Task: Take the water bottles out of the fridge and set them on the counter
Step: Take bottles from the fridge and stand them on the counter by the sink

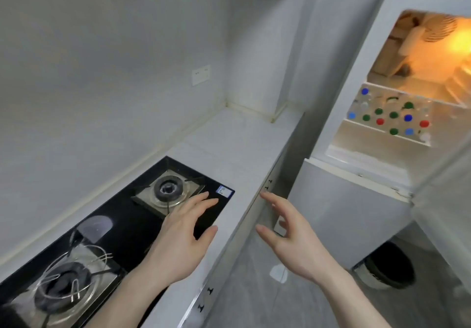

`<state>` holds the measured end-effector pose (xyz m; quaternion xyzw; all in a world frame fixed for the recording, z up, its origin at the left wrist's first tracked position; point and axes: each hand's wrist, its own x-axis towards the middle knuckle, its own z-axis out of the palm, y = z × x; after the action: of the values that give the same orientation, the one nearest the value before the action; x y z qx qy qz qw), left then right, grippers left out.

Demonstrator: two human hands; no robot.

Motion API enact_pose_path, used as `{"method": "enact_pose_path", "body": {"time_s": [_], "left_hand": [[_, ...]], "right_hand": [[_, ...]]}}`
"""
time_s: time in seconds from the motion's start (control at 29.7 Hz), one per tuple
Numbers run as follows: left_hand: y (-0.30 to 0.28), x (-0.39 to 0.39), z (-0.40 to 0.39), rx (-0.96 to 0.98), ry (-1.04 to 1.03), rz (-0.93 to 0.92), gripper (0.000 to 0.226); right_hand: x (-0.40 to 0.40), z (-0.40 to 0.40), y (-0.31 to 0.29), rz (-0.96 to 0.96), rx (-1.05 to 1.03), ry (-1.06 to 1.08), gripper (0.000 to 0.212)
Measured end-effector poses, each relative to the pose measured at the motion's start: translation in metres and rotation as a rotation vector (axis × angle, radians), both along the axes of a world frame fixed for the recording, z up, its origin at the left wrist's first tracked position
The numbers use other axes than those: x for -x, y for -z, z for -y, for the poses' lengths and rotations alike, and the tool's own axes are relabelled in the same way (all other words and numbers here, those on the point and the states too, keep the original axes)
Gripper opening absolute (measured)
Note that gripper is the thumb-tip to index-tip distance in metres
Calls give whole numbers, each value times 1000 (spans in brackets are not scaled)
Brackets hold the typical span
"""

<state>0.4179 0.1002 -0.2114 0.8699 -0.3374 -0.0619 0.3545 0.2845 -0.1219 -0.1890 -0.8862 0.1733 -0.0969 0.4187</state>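
Note:
The fridge (356,113) stands open at the right, lit orange inside. On a lower shelf stand several water bottles (393,116), seen from above as green, blue, red and white caps. The white counter (237,139) runs from the wall corner toward me. My left hand (183,228) hovers with straight fingers over the right end of the stove, holding nothing. My right hand (288,236) is out past the counter's front edge, fingers loosely spread, empty. Both hands are well short of the fridge.
A black glass gas stove (122,225) with two burners fills the near counter. A wall socket (201,74) sits above the counter. A dark bin (387,269) stands on the floor below the fridge. The fridge door edge (448,200) is at the right.

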Motion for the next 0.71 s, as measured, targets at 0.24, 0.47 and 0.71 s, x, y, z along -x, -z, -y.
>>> {"method": "enact_pose_path", "body": {"time_s": [0.24,0.47,0.71], "left_hand": [[-30,6,135,47,255,113,51],[-51,30,268,51,390,171,50],[-58,47,380,59,433,188,51]], "right_hand": [[56,95,-18,57,28,218,60],[94,205,-27,101,33,349,61],[125,315,-36,128,41,383,61]]}}
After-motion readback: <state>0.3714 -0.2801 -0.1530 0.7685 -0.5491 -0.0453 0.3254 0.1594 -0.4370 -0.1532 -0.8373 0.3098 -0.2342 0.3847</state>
